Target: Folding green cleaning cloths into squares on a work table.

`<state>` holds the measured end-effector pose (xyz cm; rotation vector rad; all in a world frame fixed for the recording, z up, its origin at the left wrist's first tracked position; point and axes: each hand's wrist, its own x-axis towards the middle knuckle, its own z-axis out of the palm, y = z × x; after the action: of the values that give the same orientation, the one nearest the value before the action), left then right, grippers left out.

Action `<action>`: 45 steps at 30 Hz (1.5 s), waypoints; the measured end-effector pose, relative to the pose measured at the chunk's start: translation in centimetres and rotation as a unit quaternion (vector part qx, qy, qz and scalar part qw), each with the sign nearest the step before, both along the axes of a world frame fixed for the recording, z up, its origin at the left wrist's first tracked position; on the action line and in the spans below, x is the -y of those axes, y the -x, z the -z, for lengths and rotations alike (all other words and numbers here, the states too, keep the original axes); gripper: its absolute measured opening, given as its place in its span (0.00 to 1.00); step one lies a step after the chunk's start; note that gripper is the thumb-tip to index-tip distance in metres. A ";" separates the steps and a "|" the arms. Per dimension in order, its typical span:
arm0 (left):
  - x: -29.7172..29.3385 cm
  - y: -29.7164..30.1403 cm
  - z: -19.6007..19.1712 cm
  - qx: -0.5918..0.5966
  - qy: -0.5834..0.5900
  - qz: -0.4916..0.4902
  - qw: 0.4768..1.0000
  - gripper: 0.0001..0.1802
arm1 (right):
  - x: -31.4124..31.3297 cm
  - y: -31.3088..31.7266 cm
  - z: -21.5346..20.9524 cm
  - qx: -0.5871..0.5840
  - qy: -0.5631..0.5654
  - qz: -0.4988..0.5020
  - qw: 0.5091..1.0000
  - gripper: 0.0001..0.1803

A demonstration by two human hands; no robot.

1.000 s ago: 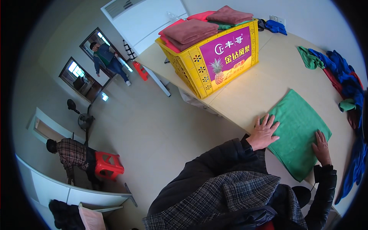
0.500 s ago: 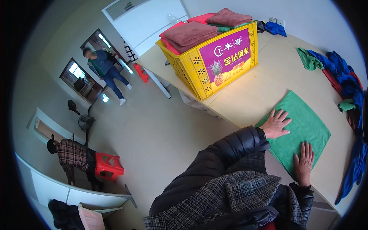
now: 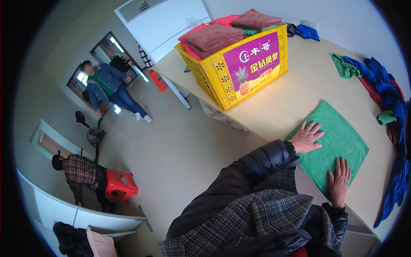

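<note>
A green cloth [image 3: 336,139] lies flat, spread on the light wooden table [image 3: 265,115] in front of me, its near corner reaching the table's edge. My left hand [image 3: 306,137] rests on its left part with the fingers spread. On the near right part, my right hand [image 3: 339,182] lies flat, fingers stretched out. Neither hand grips anything. Beyond the cloth stands a yellow plastic crate [image 3: 214,81] with a purple pineapple label, filled with folded cloths [image 3: 214,36] in brownish-pink, red and green.
Crumpled blue, red and green cloths [image 3: 391,103] trail along the table's right side. A blue bundle [image 3: 307,32] lies by the wall. On the floor to the left, one person [image 3: 109,85] walks and another [image 3: 81,173] bends beside a red stool [image 3: 120,185].
The walking person in the doorway area has come closer and swung both arms apart. My hands and the green cloth have hardly moved.
</note>
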<state>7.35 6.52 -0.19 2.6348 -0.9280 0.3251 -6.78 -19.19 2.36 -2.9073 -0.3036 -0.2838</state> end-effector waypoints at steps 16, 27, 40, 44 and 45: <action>-0.9 -1.2 -0.8 -0.024 -0.076 0.014 0.997 0.36 | 0.5 0.3 0.0 0.035 -0.021 0.034 0.999 0.33; -4.2 -0.3 -0.5 -0.058 -0.057 0.043 0.996 0.36 | 4.0 1.5 -1.5 -0.017 -0.059 0.008 0.998 0.34; -7.5 -0.2 -1.7 -0.088 0.019 0.038 0.995 0.32 | 2.1 -0.3 1.5 0.068 0.007 0.017 0.997 0.32; -10.8 2.5 -1.7 -0.079 0.070 -0.024 0.994 0.27 | 4.0 1.8 0.7 0.036 -0.031 0.014 0.999 0.32; -10.7 3.7 -2.0 -0.086 0.091 -0.022 0.992 0.26 | 4.2 2.5 0.4 0.035 -0.030 0.016 0.999 0.32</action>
<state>3.68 17.22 1.77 2.4728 -0.7486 0.1799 -9.24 -23.36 1.92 -2.8493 -0.2554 -0.3934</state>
